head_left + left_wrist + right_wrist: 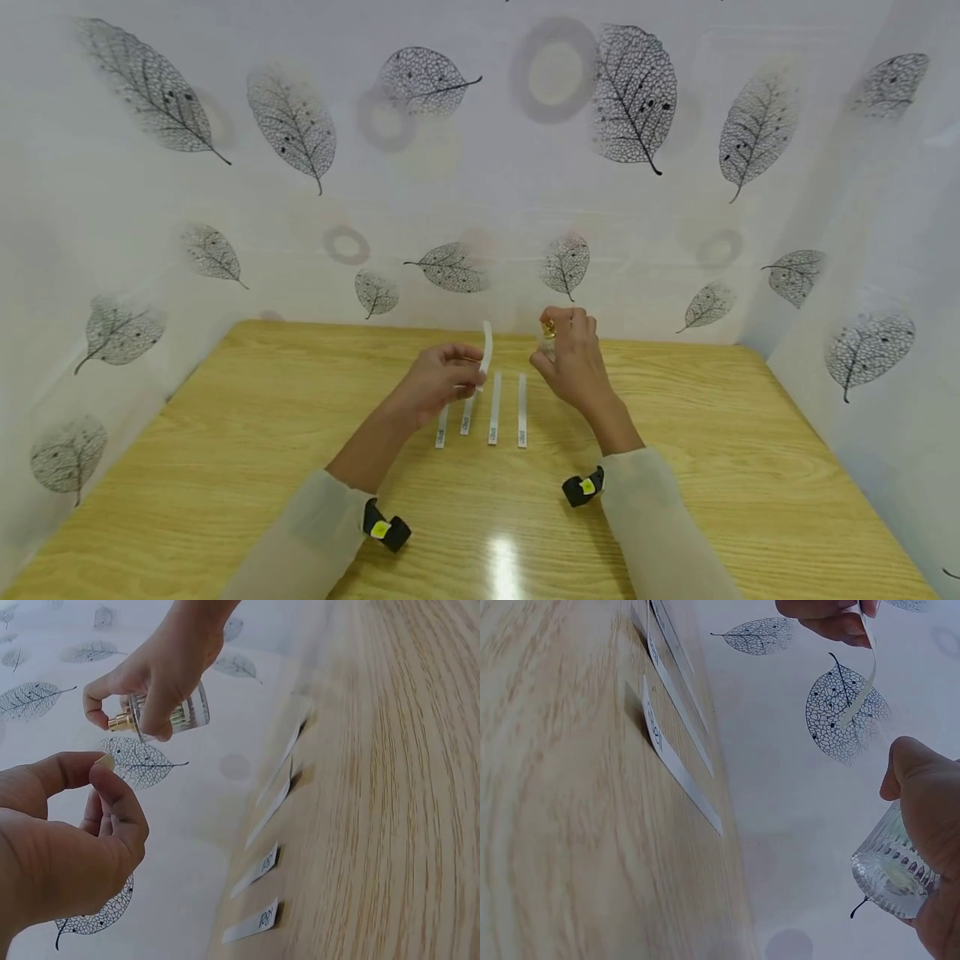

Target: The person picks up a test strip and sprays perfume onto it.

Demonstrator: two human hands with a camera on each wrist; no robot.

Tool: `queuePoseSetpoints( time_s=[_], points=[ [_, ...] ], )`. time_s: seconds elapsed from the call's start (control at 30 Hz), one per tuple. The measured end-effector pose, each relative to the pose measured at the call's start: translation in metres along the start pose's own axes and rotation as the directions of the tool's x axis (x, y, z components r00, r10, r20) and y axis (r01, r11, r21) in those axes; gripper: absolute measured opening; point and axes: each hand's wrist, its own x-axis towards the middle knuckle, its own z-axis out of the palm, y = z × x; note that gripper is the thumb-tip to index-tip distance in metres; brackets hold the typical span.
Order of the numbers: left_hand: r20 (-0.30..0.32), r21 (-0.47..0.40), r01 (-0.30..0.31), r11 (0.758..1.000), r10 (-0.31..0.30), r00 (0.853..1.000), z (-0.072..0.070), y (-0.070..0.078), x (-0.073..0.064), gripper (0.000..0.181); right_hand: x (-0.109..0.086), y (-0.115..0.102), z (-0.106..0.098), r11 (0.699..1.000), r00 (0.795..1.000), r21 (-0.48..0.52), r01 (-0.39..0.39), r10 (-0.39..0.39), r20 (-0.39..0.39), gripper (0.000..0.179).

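Observation:
Between thumb and fingertips, my left hand (442, 379) pinches a narrow white paper strip (487, 346) that stands up and bends slightly. My right hand (576, 358) grips a clear glass perfume bottle (892, 874) with a gold spray top (120, 721). In the left wrist view the index finger lies at the spray top, and the nozzle faces toward the left hand's side. The bottle and the held strip are apart. Below the hands, several white paper strips, one of them (522, 410) at the right of the row, lie side by side with small dark print on their near ends.
The strips lie on a light wood-grain table (675, 500). Behind it and at both sides hangs a pale sheet (480, 192) printed with dark leaves. Each sleeve carries a black wrist camera, such as the left one (387, 527).

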Motion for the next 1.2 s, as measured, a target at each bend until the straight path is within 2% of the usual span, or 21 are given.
queuePoseSetpoints(
  time_s=[0.2, 0.57, 0.83, 1.07, 1.2],
  points=[
    [0.034, 0.007, 0.009, 1.000, -0.009, 0.999, 0.007, 0.004, -0.005, 0.029, 0.001, 0.000, -0.001, 0.998, 0.998, 0.011, 0.063, -0.062, -0.033, 0.050],
    [0.148, 0.038, 0.010, 0.999, -0.016, 0.989, 0.010, 0.010, -0.012, 0.024, 0.001, -0.008, -0.003, 0.998, 0.997, -0.049, 0.050, -0.053, -0.060, 0.060],
    [0.169, 0.018, 0.016, 1.000, -0.019, 0.985, 0.011, 0.019, -0.020, 0.021, 0.001, -0.013, -0.004, 0.995, 0.996, -0.077, 0.064, -0.069, -0.054, 0.061],
    [0.238, 0.032, 0.051, 0.998, -0.058, 0.970, 0.011, 0.019, -0.021, 0.018, 0.001, -0.015, -0.003, 0.996, 0.998, -0.073, 0.059, -0.062, -0.034, 0.057],
    [0.245, 0.035, 0.053, 0.998, -0.060, 0.968, 0.009, 0.019, -0.021, 0.017, 0.000, -0.015, -0.001, 0.995, 0.997, -0.075, 0.065, -0.068, -0.034, 0.055]
  ],
)
